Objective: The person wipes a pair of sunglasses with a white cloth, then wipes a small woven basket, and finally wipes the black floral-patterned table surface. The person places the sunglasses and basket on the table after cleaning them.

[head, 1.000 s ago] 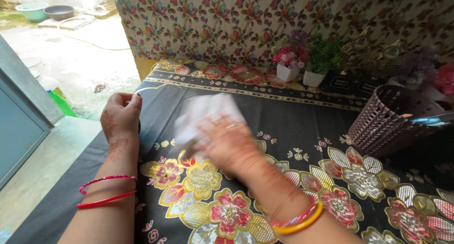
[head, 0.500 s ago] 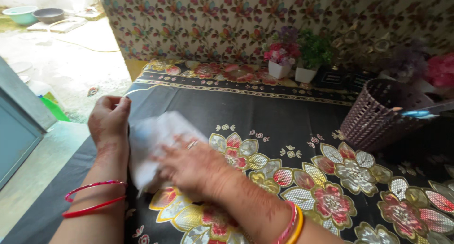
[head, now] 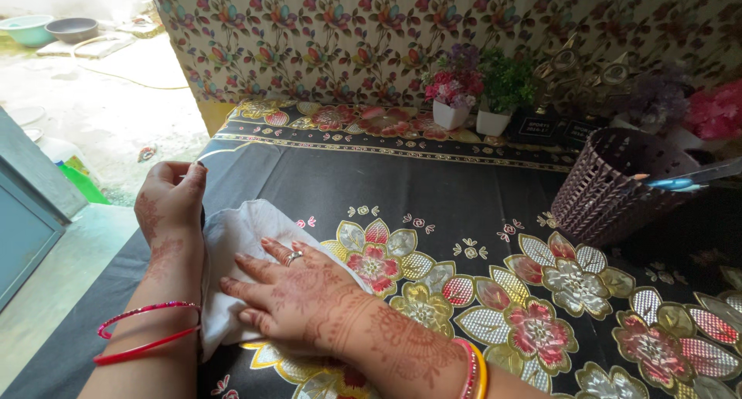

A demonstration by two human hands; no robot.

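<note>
My right hand lies flat, fingers spread, pressing a white cloth onto the black floral tablecloth. A ring shows on one finger, bangles on the wrist. My left hand is curled at the table's left edge, beside the cloth, gripping the tablecloth's edge. Red bangles circle that forearm.
A brown woven plastic basket lies tipped at the right with blue-handled scissors over it. Two small white pots of artificial flowers stand at the back against a floral-covered wall. Left of the table lie a concrete floor and basins.
My right hand has swept the white cloth from mid-table toward me and leftward, stopping flat next to my left hand. The left hand has stayed at the edge.
</note>
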